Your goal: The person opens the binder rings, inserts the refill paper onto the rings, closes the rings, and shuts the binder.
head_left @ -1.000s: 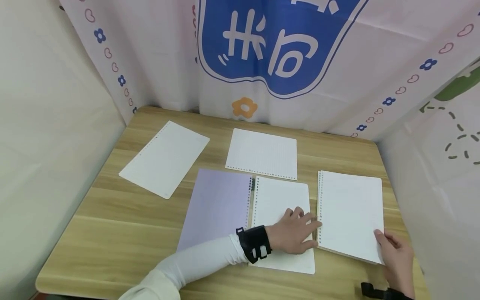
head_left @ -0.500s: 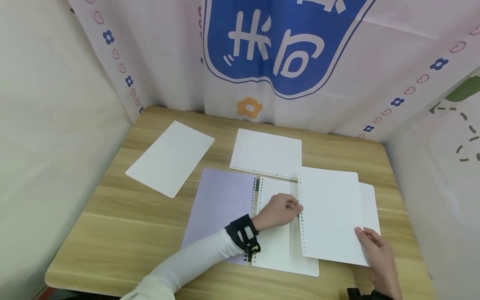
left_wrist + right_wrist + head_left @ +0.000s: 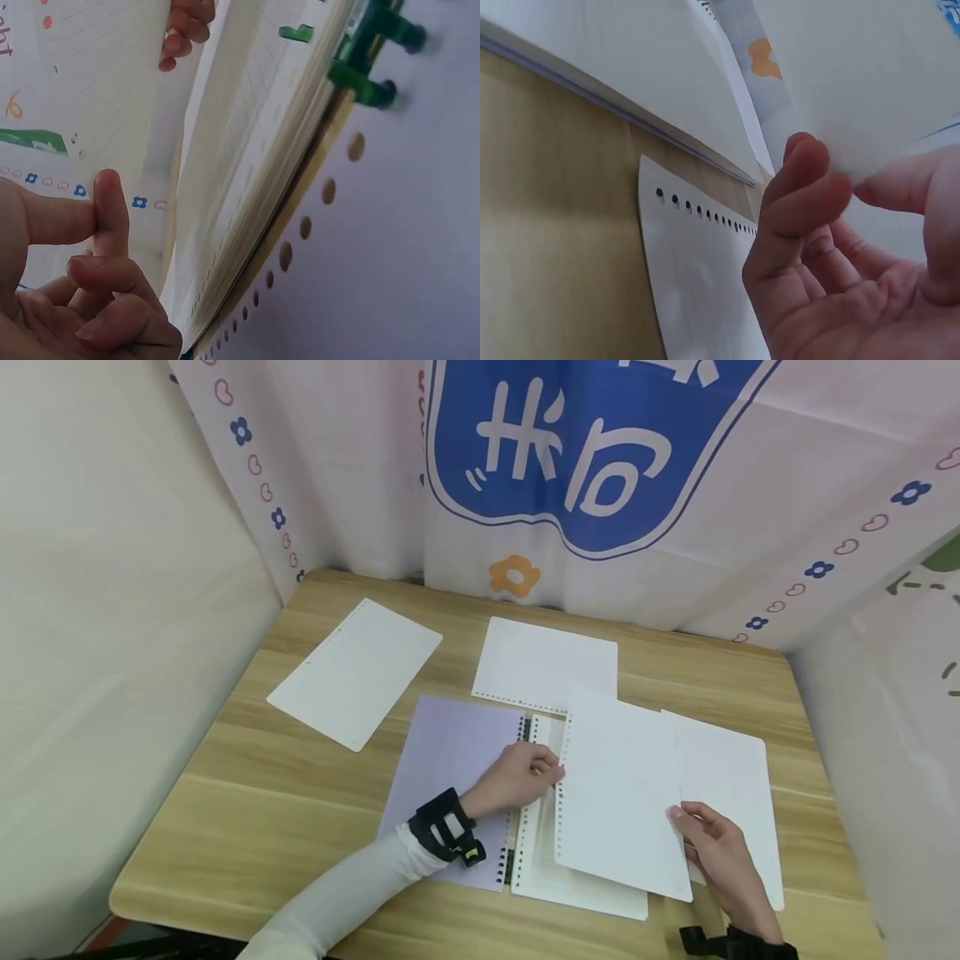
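A loose-leaf sheet [image 3: 618, 802] with punched holes along its left edge is held above the table. My left hand [image 3: 517, 775] pinches its punched edge between thumb and finger. Its opposite edge is pinched by my right hand [image 3: 716, 852]. Beneath, partly covered by this sheet, lies an open loose-leaf notebook with a lilac cover [image 3: 442, 760] on the left and a stack of white pages [image 3: 577, 885] on the right. Green binder rings [image 3: 360, 82] show at its spine in the left wrist view. Another punched sheet [image 3: 731, 785] lies on the table, partly behind the held one.
Two more loose sheets lie farther back: one slanted sheet [image 3: 356, 672] at the left and one sideways sheet [image 3: 547, 662] behind the notebook. The wooden table [image 3: 225, 835] backs onto a printed curtain [image 3: 360, 510], with pale cloth at both sides.
The sheet has come up off another sheet at the right and moved left over the notebook. My left hand, earlier spread above the pages, now pinches its punched edge; my right hand moved left with it.
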A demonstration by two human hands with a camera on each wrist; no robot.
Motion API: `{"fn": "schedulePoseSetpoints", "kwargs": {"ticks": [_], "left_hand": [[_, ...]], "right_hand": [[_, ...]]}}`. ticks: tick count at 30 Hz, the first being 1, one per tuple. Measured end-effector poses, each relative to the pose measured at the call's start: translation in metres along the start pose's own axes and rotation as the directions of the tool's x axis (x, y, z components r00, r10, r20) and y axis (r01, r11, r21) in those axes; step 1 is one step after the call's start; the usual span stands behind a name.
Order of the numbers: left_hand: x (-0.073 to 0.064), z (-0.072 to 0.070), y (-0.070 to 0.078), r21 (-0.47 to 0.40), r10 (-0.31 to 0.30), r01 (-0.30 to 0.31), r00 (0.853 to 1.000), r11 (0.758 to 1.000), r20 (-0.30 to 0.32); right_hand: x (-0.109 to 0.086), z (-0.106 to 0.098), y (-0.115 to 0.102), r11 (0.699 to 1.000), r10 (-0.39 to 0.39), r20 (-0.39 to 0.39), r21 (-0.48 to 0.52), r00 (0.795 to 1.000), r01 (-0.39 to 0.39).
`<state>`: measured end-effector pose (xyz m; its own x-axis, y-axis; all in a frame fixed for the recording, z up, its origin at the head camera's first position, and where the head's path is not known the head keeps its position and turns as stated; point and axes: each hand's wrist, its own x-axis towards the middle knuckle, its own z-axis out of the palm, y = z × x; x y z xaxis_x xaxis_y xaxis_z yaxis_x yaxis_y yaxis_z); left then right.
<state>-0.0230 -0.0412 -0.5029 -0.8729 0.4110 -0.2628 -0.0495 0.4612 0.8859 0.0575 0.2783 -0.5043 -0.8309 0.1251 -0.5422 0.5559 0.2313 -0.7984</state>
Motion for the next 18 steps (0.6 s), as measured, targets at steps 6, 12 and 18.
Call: {"fn": "schedulePoseSetpoints", "kwargs": {"ticks": [6, 12, 18], "left_hand": [[-0.009, -0.004, -0.001, 0.034, -0.018, 0.018, 1.000, 0.999, -0.003], [-0.017, -0.010, -0.006, 0.106, 0.007, -0.001, 0.998, 0.994, -0.055], [-0.021, -0.018, -0.011, 0.235, 0.097, -0.060, 0.984, 0.970, -0.152]], "right_hand": [[-0.001, 0.007, -0.003, 1.000, 0.003, -0.069, -0.012, 0.998, -0.004], [-0.001, 0.017, -0.001, 1.000, -0.009, -0.114, 0.015, 0.993, 0.011], [-0.003, 0.031, 0.001, 1.000, 0.010, -0.131, 0.000, 0.991, -0.010]]}}
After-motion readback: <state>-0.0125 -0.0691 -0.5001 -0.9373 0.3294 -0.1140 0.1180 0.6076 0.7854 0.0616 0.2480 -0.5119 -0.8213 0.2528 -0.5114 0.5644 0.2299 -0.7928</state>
